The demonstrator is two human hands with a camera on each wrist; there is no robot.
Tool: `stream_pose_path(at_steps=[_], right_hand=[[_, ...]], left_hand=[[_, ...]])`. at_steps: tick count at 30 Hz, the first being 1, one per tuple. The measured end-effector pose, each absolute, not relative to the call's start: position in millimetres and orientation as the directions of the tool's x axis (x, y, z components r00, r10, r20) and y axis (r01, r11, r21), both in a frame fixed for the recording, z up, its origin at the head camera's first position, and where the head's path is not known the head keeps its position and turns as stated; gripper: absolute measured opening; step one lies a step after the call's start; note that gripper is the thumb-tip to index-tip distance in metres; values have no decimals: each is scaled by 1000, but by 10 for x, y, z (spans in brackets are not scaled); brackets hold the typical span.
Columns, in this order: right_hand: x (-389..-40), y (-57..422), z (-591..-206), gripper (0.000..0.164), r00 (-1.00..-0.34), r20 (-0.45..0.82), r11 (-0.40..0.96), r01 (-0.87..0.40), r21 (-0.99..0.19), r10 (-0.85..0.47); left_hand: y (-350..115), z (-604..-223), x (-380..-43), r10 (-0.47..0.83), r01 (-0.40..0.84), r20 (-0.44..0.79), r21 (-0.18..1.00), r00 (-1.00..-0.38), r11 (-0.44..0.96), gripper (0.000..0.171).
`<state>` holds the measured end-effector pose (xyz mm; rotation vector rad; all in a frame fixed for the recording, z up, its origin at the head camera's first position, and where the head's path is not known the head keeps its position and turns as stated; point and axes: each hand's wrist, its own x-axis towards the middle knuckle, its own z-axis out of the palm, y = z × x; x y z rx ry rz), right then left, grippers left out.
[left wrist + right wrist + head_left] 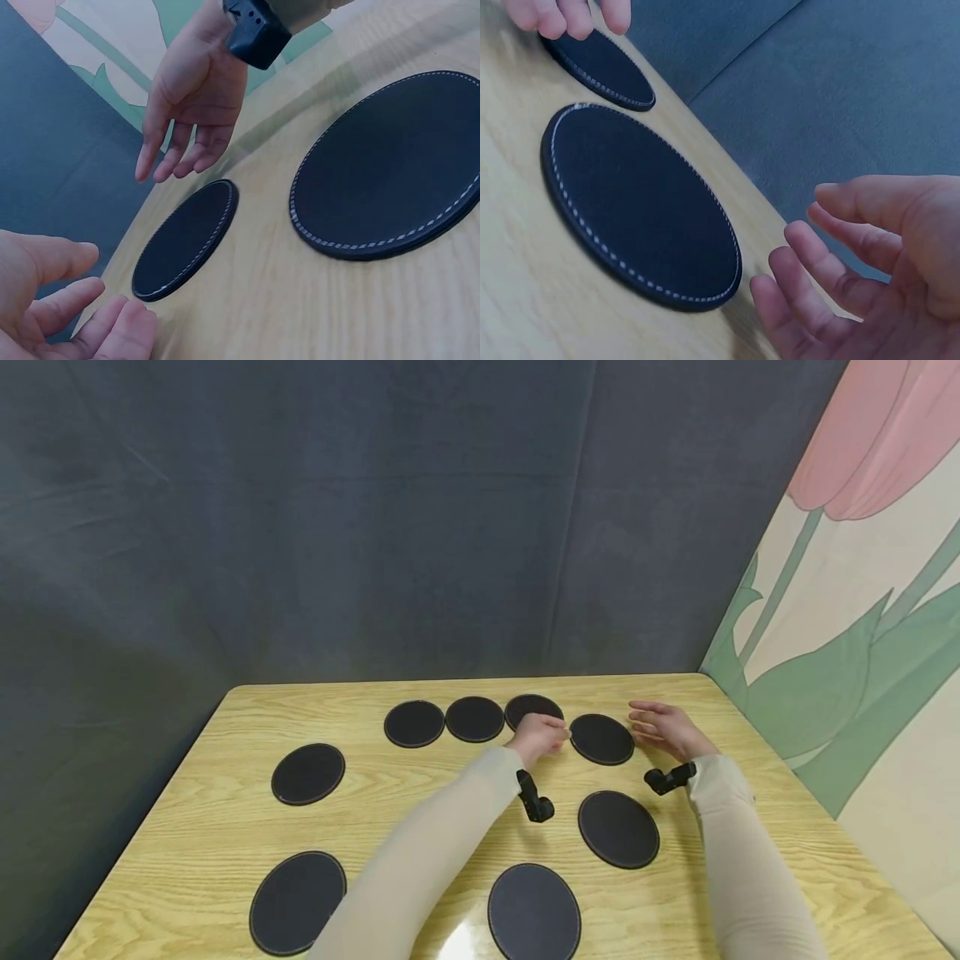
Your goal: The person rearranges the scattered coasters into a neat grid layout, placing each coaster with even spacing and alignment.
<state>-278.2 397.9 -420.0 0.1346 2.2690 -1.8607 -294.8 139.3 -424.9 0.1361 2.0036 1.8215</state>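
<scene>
Between my two hands lies a round black coaster [602, 740] with pale stitching round its edge. My left hand [539, 737] hovers at its left side, fingers relaxed and holding nothing, and overlaps another black coaster [529, 708] behind it in the head view. On the other side my right hand [663, 728] is held with loosely spread fingers, close to the coaster's right edge and gripping nothing. In the right wrist view the fingers [810, 262] of that hand stand just off the coaster [645, 210]. The left wrist view shows the coaster [187, 240] between both hands.
More black coasters lie on the wooden table [420, 810]: a back-row pair [444, 722], one at left [308, 774], one front left [298, 902], one front middle [534, 912] and one front right [618, 828]. A dark curtain [375, 527] hangs behind; a flower-patterned wall covering [885, 635] borders the right.
</scene>
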Motion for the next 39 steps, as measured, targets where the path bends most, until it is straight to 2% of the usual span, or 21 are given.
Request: stream_pose_path(at_steps=[12, 25, 39], right_hand=[[-2771, 4040, -4282, 61, -965, -248, 227, 223, -948, -86], [-2733, 4029, -4259, 62, -954, -276, 265, 237, -935, -119], [-2700, 3905, -4229, 57, -939, -335, 142, 323, -935, -70]], left_hand=[[1492, -4321, -2878, 383, -273, -294, 956, -876, 108, 50], [1516, -4339, -2878, 413, -325, -333, 941, -848, 91, 53], [1485, -4325, -2792, 417, -345, -307, 938, -856, -18, 64]])
